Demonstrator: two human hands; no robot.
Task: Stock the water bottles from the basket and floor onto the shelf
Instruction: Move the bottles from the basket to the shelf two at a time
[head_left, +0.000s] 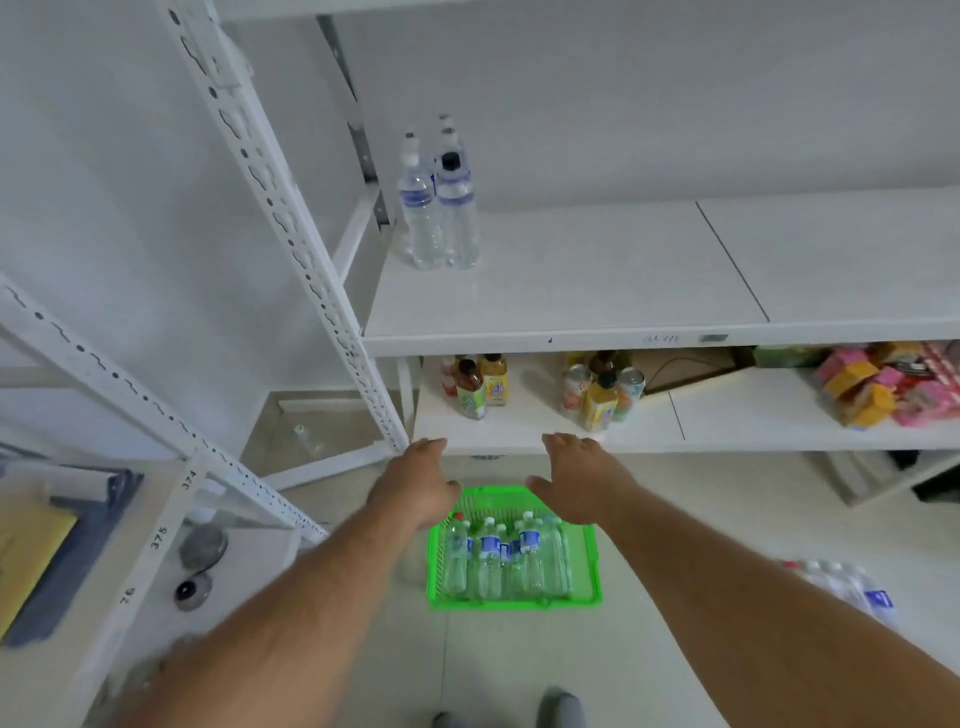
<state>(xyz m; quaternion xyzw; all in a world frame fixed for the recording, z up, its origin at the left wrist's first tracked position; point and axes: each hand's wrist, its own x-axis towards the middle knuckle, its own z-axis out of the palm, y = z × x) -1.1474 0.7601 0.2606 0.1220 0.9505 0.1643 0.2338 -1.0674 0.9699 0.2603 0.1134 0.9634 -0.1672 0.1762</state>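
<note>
Both forearms run out of the picture at the bottom edge, and the left hand (415, 480) and right hand (582, 480) cover the far rim of the green plastic basket (589, 566). The clear plastic bottles on the floor (852, 590) at near right are blurred and partly hidden by the right forearm. Behind the two front clear water bottles (441, 208) on the white shelf (597, 275), more are mostly hidden. The pink and yellow boxes (883, 389) are cut by the right edge.

The white rack upright (156, 540) at left bears the numbers 374, 375 and 76. Faint writing on the shelf edge (660, 339) seems illegible.
</note>
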